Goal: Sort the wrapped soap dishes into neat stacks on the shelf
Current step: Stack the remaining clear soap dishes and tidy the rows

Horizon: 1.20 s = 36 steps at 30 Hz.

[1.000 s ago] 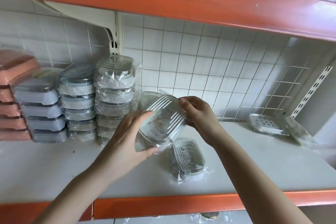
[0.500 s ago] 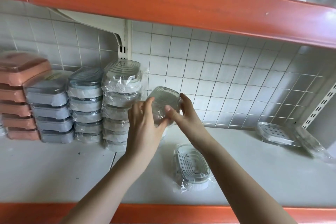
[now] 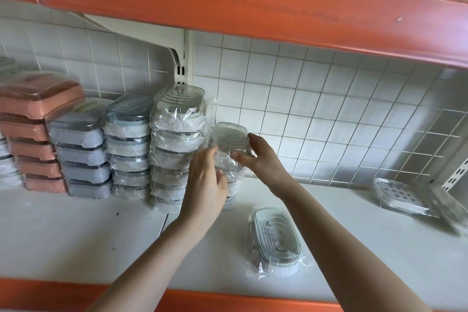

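A clear wrapped soap dish (image 3: pixel 230 137) sits on top of a short stack (image 3: pixel 231 185) at the back of the white shelf (image 3: pixel 76 235). My right hand (image 3: pixel 258 157) grips its right side, thumb on the front edge. My left hand (image 3: pixel 206 185) touches the stack's left side with relaxed fingers and hides most of it. A taller stack of clear dishes (image 3: pixel 177 147) stands just to the left. Another wrapped dish (image 3: pixel 276 238) lies alone near the front.
Stacks of blue-grey dishes (image 3: pixel 128 144), grey boxes (image 3: pixel 81 152) and pink boxes (image 3: pixel 38 129) line the back left. Loose clear dishes (image 3: pixel 405 197) lie at the far right. An orange beam (image 3: pixel 253 7) runs overhead, and an orange front edge (image 3: pixel 228 301) runs below.
Both hands carried the wrapped dish from mid-air back to the short stack and set it down on top. My left hand has slid off the dish to the stack's side.
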Each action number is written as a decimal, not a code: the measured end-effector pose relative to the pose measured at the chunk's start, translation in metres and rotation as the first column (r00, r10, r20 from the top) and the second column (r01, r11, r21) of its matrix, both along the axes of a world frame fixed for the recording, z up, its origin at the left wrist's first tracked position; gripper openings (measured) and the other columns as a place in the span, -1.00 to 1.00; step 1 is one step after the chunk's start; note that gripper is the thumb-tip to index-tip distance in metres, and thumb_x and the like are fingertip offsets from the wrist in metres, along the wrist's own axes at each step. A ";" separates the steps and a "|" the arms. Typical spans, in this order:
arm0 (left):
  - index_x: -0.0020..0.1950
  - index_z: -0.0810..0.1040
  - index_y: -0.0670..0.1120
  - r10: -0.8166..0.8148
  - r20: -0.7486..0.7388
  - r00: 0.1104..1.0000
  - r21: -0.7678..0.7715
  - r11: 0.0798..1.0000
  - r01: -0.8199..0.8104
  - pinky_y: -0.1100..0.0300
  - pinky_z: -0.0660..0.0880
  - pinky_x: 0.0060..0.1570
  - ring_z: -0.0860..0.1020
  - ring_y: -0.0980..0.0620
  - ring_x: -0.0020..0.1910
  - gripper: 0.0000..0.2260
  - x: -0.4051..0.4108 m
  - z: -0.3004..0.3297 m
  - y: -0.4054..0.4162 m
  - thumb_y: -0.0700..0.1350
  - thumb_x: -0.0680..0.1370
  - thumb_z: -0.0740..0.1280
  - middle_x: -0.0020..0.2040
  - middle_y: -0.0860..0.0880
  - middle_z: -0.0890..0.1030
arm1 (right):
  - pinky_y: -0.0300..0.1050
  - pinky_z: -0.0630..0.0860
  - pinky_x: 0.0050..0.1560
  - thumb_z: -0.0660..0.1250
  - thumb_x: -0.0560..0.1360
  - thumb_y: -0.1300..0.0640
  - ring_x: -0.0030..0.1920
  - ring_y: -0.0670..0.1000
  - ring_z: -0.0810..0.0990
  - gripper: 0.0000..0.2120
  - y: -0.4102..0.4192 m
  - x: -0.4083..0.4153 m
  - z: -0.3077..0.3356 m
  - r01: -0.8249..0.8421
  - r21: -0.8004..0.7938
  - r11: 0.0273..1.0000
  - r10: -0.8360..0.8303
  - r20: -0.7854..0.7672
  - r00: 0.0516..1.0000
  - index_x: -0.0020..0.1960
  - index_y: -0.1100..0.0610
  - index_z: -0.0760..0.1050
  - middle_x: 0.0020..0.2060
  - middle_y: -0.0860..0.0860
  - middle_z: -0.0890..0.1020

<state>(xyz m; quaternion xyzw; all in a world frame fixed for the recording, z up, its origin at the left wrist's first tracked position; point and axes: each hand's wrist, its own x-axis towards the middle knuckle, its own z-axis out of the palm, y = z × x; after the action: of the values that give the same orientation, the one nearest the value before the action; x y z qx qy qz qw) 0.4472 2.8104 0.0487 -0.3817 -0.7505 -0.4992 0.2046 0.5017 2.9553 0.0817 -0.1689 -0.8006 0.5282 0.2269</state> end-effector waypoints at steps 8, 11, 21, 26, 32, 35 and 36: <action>0.20 0.45 -0.30 -0.035 -0.010 0.999 0.003 0.999 0.035 0.32 0.24 0.20 0.37 -0.02 0.17 -0.62 -0.004 -0.004 0.000 -0.45 0.39 0.25 0.12 -0.23 0.50 | -0.47 0.43 0.02 0.39 0.50 0.08 0.02 -0.23 0.54 -0.62 -0.003 -0.005 0.009 -0.008 0.175 0.985 -0.004 0.071 0.997 0.27 0.02 0.37 0.06 -0.15 0.55; 0.20 0.45 -0.28 -0.053 -0.005 0.999 -0.008 0.999 0.053 0.44 0.20 0.20 0.38 0.00 0.18 -0.64 -0.005 -0.004 -0.001 -0.43 0.41 0.25 0.13 -0.21 0.49 | -0.39 0.44 0.06 0.39 0.50 0.07 0.04 -0.17 0.54 -0.58 -0.004 -0.004 0.011 -0.004 0.200 0.980 -0.010 0.066 0.998 0.32 0.03 0.37 0.08 -0.11 0.55; 0.17 0.49 -0.21 -0.048 -0.087 0.995 0.006 0.999 0.049 0.22 0.30 0.16 0.40 -0.02 0.08 -0.68 0.007 -0.009 -0.013 -0.24 0.45 0.16 0.05 -0.11 0.54 | -0.16 0.42 0.21 0.31 0.54 -0.04 0.31 -0.02 0.44 -0.43 -0.008 0.023 -0.004 0.142 0.180 0.973 -0.152 0.040 0.988 0.46 0.13 0.24 0.40 0.00 0.36; 0.13 0.50 -0.13 -0.130 -0.083 0.988 -0.054 0.991 0.126 0.25 0.35 0.07 0.46 0.01 0.01 -0.71 0.027 -0.029 -0.020 -0.20 0.44 0.15 0.00 -0.06 0.58 | -0.38 0.41 0.02 0.29 0.56 0.11 0.22 -0.03 0.49 -0.64 -0.010 0.064 -0.031 0.249 0.248 0.936 -0.269 0.048 0.962 0.34 0.15 0.39 0.27 0.01 0.48; 0.08 0.53 -0.02 -0.205 0.117 0.972 -0.184 0.957 0.224 0.21 0.48 -0.09 0.57 0.09 -0.02 -0.75 0.049 -0.061 -0.019 -0.28 0.47 0.29 0.00 0.11 0.62 | -0.03 0.41 0.21 0.36 0.50 0.08 0.22 0.10 0.47 -0.63 -0.030 0.101 -0.068 0.375 0.395 0.839 -0.453 0.125 0.883 0.27 0.14 0.44 0.20 0.07 0.50; 0.09 0.55 -0.02 -0.215 0.201 0.956 -0.229 0.938 0.259 0.16 0.50 -0.06 0.57 0.09 0.00 -0.77 0.058 -0.070 -0.016 -0.26 0.49 0.30 0.03 0.13 0.62 | 0.05 0.37 0.25 0.36 0.46 -0.06 0.27 0.12 0.39 -0.50 -0.045 0.109 -0.079 0.369 0.453 0.812 -0.500 0.213 0.839 0.33 0.08 0.37 0.26 0.05 0.42; 0.11 0.54 -0.01 -0.215 0.231 0.949 -0.246 0.931 0.271 0.13 0.50 -0.04 0.57 0.08 0.01 -0.77 0.060 -0.072 -0.015 -0.24 0.50 0.29 0.05 0.12 0.61 | 0.05 0.38 0.24 0.34 0.45 -0.13 0.27 0.12 0.37 -0.45 -0.049 0.110 -0.082 0.370 0.456 0.809 -0.513 0.244 0.823 0.35 0.07 0.33 0.28 0.04 0.39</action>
<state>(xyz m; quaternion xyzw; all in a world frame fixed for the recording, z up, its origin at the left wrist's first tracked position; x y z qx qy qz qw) 0.5073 2.7956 -0.0237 -0.4445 -0.7759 -0.4476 0.0097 0.6118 2.9060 0.0001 -0.3974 -0.8536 0.2501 0.2256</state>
